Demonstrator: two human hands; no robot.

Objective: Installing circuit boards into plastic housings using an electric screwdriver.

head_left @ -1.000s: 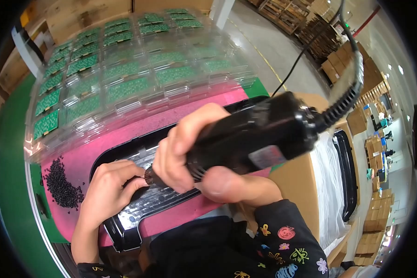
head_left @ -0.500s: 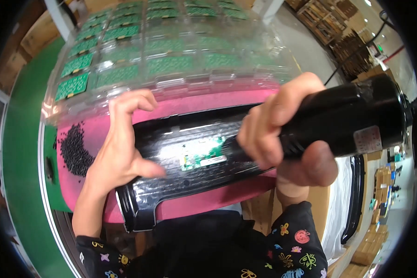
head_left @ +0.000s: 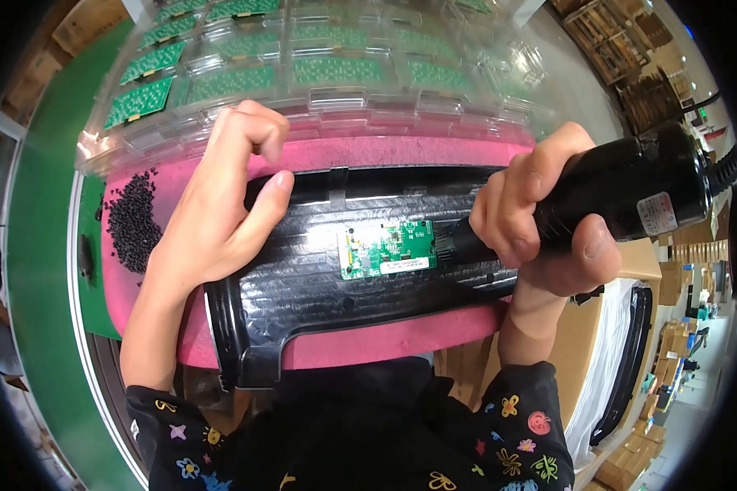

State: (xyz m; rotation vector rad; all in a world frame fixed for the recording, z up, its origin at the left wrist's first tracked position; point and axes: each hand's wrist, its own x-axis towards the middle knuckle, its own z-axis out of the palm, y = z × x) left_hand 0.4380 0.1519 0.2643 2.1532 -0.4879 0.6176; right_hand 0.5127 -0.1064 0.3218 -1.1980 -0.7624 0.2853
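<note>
Grn PCB [head_left: 387,250] lies btwn L hand [head_left: 223,192] & tool-gripping [head_left: 618,184] R hand [head_left: 522,203].

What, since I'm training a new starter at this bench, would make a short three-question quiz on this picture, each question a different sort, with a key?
1. True or false: the right hand grips the black cylindrical tool.

2. Where does the heap of small black pieces lie?
A) in the clear trays
B) on the pink mat
C) inside the cardboard box

3. Fill in: in the picture, the tool's tip is nearest the ____ edge of the green circuit board, which lies on the black molded part.

Key:
1. True.
2. B.
3. Right.
</note>
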